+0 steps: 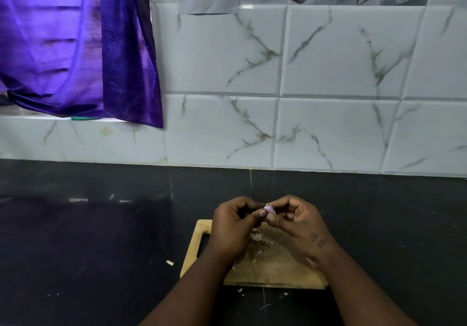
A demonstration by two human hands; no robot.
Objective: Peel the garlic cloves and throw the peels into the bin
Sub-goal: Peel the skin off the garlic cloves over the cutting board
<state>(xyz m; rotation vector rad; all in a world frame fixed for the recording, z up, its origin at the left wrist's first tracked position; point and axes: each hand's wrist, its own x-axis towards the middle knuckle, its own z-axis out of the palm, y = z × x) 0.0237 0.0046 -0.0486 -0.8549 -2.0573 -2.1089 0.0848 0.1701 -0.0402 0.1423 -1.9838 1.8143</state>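
A small pinkish garlic clove (269, 208) is pinched between the fingertips of both hands, held above a wooden cutting board (283, 272). My left hand (235, 227) grips it from the left, thumb tip pressed near the clove. My right hand (295, 220) holds it from the right with curled fingers. A heap of papery garlic peels (260, 238) lies on the board under the hands, partly hidden by them. No bin is in view.
The board rests on a dark stone counter (101, 237) with stray peel bits (169, 262) on it. A marbled white tile wall (303, 85) rises behind. A purple curtain (75, 47) hangs at the upper left.
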